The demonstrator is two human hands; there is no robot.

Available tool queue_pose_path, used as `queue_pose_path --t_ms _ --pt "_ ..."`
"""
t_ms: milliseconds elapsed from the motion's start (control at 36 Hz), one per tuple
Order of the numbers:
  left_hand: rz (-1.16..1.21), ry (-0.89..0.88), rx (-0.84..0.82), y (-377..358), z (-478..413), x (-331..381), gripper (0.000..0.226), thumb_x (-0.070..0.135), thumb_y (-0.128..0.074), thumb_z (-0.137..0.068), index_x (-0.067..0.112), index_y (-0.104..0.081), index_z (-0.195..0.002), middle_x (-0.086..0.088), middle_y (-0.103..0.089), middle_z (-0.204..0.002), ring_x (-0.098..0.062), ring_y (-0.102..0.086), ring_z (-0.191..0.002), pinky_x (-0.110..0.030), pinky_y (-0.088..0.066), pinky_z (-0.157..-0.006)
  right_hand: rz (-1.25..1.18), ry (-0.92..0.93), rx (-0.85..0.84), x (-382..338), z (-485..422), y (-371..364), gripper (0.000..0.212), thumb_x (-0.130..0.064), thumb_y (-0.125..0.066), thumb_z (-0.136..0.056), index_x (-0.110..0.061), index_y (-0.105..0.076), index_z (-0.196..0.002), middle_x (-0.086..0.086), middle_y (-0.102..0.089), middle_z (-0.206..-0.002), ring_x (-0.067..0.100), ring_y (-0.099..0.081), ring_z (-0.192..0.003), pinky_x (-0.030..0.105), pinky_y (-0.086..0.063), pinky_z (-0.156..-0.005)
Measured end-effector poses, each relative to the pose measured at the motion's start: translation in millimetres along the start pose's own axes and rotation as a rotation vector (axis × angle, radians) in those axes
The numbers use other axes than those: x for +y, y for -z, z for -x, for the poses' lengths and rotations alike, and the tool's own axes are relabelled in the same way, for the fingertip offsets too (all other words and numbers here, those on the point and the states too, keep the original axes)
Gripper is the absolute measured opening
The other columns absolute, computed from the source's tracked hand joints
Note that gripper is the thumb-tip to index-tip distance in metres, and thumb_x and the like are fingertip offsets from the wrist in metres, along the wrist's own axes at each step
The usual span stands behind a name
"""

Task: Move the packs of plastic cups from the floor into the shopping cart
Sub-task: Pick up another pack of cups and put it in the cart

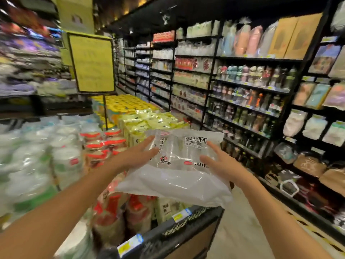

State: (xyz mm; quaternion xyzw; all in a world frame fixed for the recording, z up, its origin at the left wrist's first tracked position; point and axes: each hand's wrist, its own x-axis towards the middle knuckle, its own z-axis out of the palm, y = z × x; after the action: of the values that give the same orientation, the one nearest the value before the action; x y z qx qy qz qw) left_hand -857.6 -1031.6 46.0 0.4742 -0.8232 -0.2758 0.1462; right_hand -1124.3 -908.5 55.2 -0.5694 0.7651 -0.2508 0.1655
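Note:
A clear plastic pack of cups [179, 157] with black printed characters and a red oval label hangs in the air between both hands. My left hand [138, 154] presses on its left side with fingers spread. On the pack's right side lies my right hand [216, 163], fingers also spread. The pack's loose white end droops over the black mesh shopping cart [186, 225] at the bottom centre. Inside the cart stand several packs with red and cream labels [119, 214].
Stacks of wrapped cups and bowls [37, 157] fill the left side. Yellow-lidded and pale green packs [149, 120] are piled ahead. Black shelving [242, 86] with bottles and bags runs along the right. A yellow sign on a pole [92, 62] stands ahead. Bare floor [248, 221] lies right of the cart.

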Motion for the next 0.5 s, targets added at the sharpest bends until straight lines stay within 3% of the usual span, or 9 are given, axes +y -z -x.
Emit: queue_pose_path --t_ms 167,250,500 --pt "0.026 0.181 0.141 52.0 63.6 -71.9 0.072 0.081 -0.033 -0.085 0.061 -0.004 -0.148 0.009 -0.015 -0.164 -0.026 -0.024 -0.148 -0.045 -0.018 -0.120 -0.021 0.205 -0.109 -83.3 -13.6 -48.0 0.071 -0.053 -0.054 -0.098 -0.041 -0.018 -0.157 -0.007 -0.026 -0.162 0.023 -0.033 -0.146 0.039 -0.029 -0.114" --pt "0.020 0.279 0.206 78.1 106.6 -106.4 0.069 0.076 -0.032 -0.090 0.059 -0.002 -0.149 0.011 -0.014 -0.163 -0.026 -0.029 -0.146 -0.043 -0.019 -0.118 -0.047 0.315 -0.157 -130.2 -16.1 -80.6 0.071 -0.052 -0.056 -0.096 -0.040 -0.022 -0.157 -0.005 -0.028 -0.162 0.023 -0.034 -0.145 0.038 -0.030 -0.112" --pt "-0.031 0.535 0.399 154.8 264.8 -208.7 0.065 0.070 -0.030 -0.094 0.055 -0.002 -0.151 0.015 -0.012 -0.163 -0.021 -0.013 -0.151 -0.039 -0.008 -0.120 -0.053 0.533 -0.329 -286.8 18.5 -193.6 0.071 -0.055 -0.058 -0.094 -0.044 -0.024 -0.155 -0.001 -0.031 -0.161 0.024 -0.034 -0.145 0.034 -0.028 -0.112"
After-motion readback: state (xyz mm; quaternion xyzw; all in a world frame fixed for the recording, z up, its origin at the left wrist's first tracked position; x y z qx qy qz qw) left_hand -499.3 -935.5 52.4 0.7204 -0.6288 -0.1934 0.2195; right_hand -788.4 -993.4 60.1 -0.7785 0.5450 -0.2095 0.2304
